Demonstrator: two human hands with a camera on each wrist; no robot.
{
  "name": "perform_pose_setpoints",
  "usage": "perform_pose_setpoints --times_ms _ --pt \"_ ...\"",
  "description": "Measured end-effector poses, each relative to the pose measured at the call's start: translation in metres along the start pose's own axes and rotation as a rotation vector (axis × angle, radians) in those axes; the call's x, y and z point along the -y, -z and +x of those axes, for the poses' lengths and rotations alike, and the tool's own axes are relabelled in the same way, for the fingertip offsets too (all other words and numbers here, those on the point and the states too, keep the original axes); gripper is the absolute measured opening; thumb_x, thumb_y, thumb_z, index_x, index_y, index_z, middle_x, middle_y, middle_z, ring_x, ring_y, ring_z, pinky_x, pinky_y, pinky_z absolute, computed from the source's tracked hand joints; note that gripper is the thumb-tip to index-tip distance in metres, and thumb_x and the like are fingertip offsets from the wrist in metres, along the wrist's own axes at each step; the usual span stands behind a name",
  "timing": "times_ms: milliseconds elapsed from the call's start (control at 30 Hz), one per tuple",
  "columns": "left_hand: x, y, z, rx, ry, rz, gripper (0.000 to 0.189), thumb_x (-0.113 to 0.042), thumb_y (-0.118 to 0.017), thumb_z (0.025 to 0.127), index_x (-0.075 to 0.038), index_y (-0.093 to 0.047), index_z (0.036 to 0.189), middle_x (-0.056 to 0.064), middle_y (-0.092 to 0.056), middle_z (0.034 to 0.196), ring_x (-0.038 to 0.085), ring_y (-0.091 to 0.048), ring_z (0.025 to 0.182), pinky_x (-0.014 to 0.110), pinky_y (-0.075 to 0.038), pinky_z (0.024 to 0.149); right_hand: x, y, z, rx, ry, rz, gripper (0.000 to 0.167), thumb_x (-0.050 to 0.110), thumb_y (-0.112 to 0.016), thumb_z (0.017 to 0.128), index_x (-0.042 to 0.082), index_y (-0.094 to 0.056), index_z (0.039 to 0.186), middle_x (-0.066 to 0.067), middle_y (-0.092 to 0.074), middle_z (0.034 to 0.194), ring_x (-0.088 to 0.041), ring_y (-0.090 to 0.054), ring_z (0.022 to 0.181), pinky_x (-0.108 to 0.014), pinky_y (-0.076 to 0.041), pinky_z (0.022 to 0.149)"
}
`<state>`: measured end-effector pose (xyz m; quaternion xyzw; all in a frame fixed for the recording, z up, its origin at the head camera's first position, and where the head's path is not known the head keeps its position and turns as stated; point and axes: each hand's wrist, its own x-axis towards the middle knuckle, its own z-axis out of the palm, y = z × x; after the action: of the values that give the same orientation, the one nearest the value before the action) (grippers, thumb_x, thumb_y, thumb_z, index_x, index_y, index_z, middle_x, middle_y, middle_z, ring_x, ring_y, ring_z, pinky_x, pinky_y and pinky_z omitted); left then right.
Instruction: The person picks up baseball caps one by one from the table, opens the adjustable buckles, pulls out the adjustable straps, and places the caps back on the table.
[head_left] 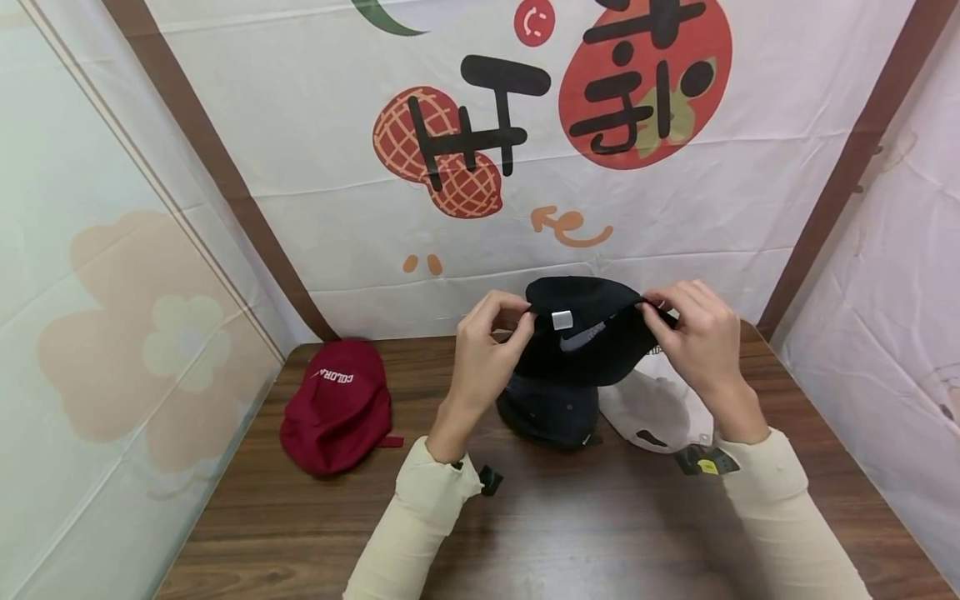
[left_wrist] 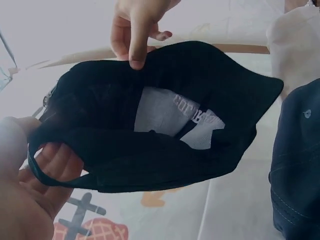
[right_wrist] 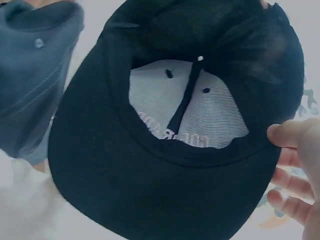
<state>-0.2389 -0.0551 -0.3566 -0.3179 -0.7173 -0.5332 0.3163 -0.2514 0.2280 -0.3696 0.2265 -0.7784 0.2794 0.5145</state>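
A black baseball cap (head_left: 581, 292) hangs between my two hands over the table, its inside turned towards me and a small white label showing. My left hand (head_left: 487, 350) pinches one edge of it; the left wrist view shows those fingers at the back strap (left_wrist: 44, 175). On the opposite edge, my right hand (head_left: 697, 333) grips with thumb and fingers. Pale mesh lining (right_wrist: 167, 90) with the reverse of some lettering shows inside the crown. Below the black cap are a navy cap (head_left: 551, 417) and a white cap (head_left: 660, 408), both partly hidden by it.
A dark red cap (head_left: 337, 408) with white lettering lies at the left of the wooden table (head_left: 570, 533). A dark tag with a yellow patch (head_left: 707, 463) is near the right wrist. Printed white cloth (head_left: 322, 225) hangs behind the table, with cloth walls on both sides.
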Motion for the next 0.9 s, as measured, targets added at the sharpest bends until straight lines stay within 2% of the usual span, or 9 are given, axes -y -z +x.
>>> perform_pose_setpoints --times_ms 167,400,667,900 --pt "0.004 -0.003 0.002 0.015 -0.015 0.003 0.008 -0.001 -0.07 0.1 -0.002 -0.071 0.107 0.012 -0.071 0.105 0.022 -0.072 0.089 0.028 -0.062 0.077 -0.005 -0.009 -0.005 -0.025 -0.016 -0.009 0.008 0.0 -0.083 0.089 0.003 -0.08 0.095 -0.014 -0.075 0.082 -0.031 -0.061 0.079 -0.028 -0.037 0.067" --pt "0.006 -0.007 0.007 0.023 -0.06 -0.003 0.008 0.0 -0.07 0.1 -0.001 -0.07 0.107 0.013 -0.072 0.107 0.023 -0.072 0.089 0.03 -0.06 0.08 -0.009 -0.015 -0.006 -0.051 -0.027 -0.001 0.005 0.001 -0.08 0.091 0.0 -0.079 0.096 -0.016 -0.075 0.083 -0.032 -0.061 0.071 -0.027 -0.04 0.068" --pt "0.006 -0.011 0.012 0.03 -0.099 0.0 0.008 0.0 -0.07 0.1 -0.001 -0.07 0.107 0.013 -0.071 0.107 0.023 -0.072 0.089 0.032 -0.061 0.082 -0.013 -0.022 -0.006 -0.082 -0.049 -0.022 0.005 0.003 -0.078 0.093 0.0 -0.079 0.097 -0.017 -0.076 0.084 -0.033 -0.066 0.073 -0.036 -0.046 0.064" --pt "0.007 -0.016 0.013 0.071 -0.118 -0.001 0.007 -0.001 -0.07 0.1 -0.001 -0.072 0.108 0.013 -0.071 0.109 0.021 -0.071 0.09 0.033 -0.062 0.084 -0.02 -0.033 -0.016 -0.102 -0.037 -0.084 0.005 0.004 -0.076 0.095 0.0 -0.079 0.097 -0.016 -0.078 0.083 -0.033 -0.07 0.07 -0.042 -0.049 0.058"
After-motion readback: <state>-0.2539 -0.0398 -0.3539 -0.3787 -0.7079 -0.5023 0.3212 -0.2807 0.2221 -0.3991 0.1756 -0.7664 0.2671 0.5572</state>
